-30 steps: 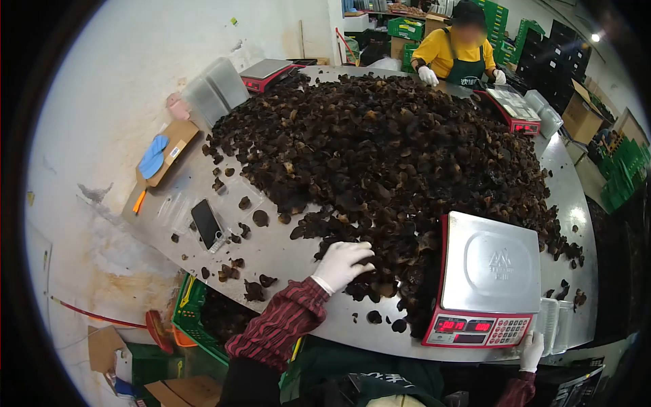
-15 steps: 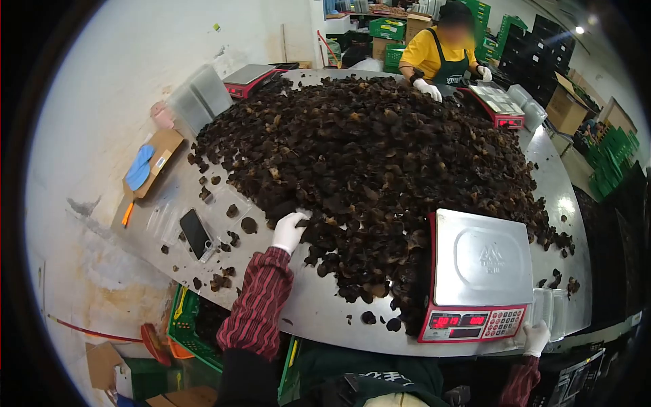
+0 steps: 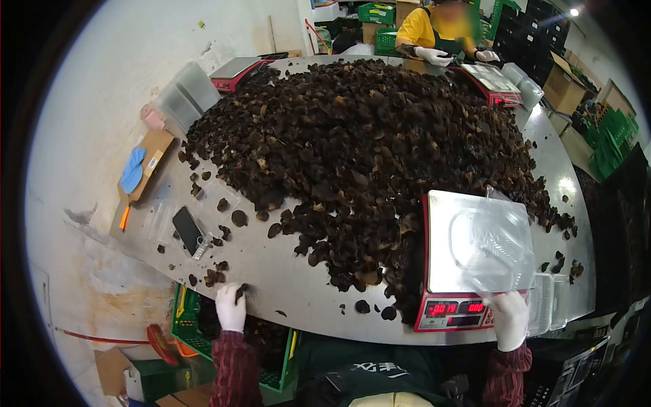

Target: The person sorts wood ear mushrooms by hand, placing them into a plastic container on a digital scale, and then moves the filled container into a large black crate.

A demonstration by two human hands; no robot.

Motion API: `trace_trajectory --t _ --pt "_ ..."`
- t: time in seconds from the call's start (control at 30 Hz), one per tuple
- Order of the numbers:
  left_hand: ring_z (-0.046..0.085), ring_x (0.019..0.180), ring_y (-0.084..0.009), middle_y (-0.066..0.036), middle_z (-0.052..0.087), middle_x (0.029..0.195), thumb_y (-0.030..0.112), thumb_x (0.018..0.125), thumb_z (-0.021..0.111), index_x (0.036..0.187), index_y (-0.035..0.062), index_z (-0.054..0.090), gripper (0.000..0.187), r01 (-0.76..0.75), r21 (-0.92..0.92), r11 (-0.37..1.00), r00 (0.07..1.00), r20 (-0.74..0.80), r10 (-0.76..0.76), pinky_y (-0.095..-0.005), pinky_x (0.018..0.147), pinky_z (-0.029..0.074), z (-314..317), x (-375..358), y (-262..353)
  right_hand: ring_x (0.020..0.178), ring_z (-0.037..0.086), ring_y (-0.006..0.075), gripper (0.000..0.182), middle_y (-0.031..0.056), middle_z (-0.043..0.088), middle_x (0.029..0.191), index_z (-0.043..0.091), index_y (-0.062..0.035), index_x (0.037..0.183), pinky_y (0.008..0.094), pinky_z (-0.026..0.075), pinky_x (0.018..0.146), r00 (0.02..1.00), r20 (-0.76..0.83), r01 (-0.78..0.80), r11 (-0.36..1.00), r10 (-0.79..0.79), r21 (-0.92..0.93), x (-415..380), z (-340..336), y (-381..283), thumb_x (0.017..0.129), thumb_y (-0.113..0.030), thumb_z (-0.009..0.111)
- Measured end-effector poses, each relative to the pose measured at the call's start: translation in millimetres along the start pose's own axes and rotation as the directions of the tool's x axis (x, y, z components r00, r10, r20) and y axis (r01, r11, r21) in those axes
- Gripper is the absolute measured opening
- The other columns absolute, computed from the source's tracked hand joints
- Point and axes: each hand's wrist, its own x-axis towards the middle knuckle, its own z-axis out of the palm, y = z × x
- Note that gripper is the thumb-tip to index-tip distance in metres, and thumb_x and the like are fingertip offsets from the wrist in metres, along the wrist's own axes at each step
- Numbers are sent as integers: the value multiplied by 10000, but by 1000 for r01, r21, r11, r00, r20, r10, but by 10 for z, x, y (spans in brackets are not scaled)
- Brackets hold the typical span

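"What's that left hand (image 3: 231,310) got?"

"A small dark piece (image 3: 241,292), pinched narrowly at the fingertips. The hand is right at the table's near edge, above a green crate (image 3: 193,344) with dark stuff inside."

"And the right hand (image 3: 510,319)?"

"Fingers closed on the near edge of a clear tray (image 3: 505,237). It's slanting over the scale (image 3: 442,237), just ahead of that hand; I can't tell whether it touches the pan."

"The red display reads -0.019, I see. What's just right of the glove?"

"A stack of clear trays (image 3: 541,302)."

"Where's the main heap (image 3: 366,142)?"

"Beyond both hands, spread wide across the table, coming down between them beside the scale. A phone (image 3: 188,229) lies beyond the left hand, slightly to its left."
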Motion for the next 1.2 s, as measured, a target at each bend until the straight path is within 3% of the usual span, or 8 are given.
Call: trace_trajectory --t 0.13,0.23,0.37,0.47,0.53,0.73,0.9,1.2 --pt "560 948 -347 -143 598 974 34 689 667 1030 101 599 354 185 149 971 975 98 -201 -420 826 455 -272 -264 -546 660 519 279 261 94 490 688 579 -34 766 394 409 597 987 158 -43 997 34 57 121 -9 -132 637 -135 782" --pt "482 1149 -340 -134 504 1268 180 623 779 1337 280 465 786 241 602 762 770 359 -527 -445 912 429 -662 -122 -264 660 487 295 323 109 483 718 567 -23 836 387 416 598 989 -68 -121 984 131 129 103 -104 -155 642 -150 793" --pt "473 1149 -387 -191 500 1274 193 640 780 1268 181 555 667 -80 165 983 974 222 42 -465 966 397 -307 239 200 632 486 174 172 71 511 745 594 -6 932 293 412 605 902 -349 -281 959 253 -31 -146 76 270 846 -134 670" --pt "447 1182 -400 -210 477 1295 229 635 780 1209 136 594 611 -368 -184 911 889 218 403 -468 978 387 79 542 1376 699 545 249 214 112 551 732 593 -3 916 354 450 688 762 -258 -583 803 593 123 -194 118 292 866 -202 653" --pt "305 1291 -430 -189 322 1444 386 651 768 1278 246 554 677 -478 -229 848 794 300 529 -534 1020 298 325 596 1928 670 548 230 231 104 560 718 590 3 949 345 451 663 772 -223 -577 804 595 146 -255 188 340 880 -212 640" --pt "166 1363 -472 -167 127 1535 418 644 787 1354 391 446 788 -515 -297 804 674 440 594 -616 1053 233 799 989 2704 563 486 46 300 1 547 660 586 27 1008 196 389 500 732 -37 -580 649 681 492 -204 126 206 931 -263 596" --pt "529 1041 -282 -65 572 1095 -58 656 591 939 129 660 346 -547 -399 736 732 198 652 -374 856 465 1287 1110 2356 501 468 42 272 -2 542 635 594 29 970 203 362 427 628 166 -671 421 761 610 -69 98 103 935 -240 589" --pt "582 907 -157 -57 608 920 -120 604 530 804 19 640 267 65 -928 368 962 156 224 -252 844 434 977 1436 2511 435 494 68 259 13 542 578 603 33 915 203 365 404 530 262 -725 272 806 632 107 55 -16 938 -222 564"
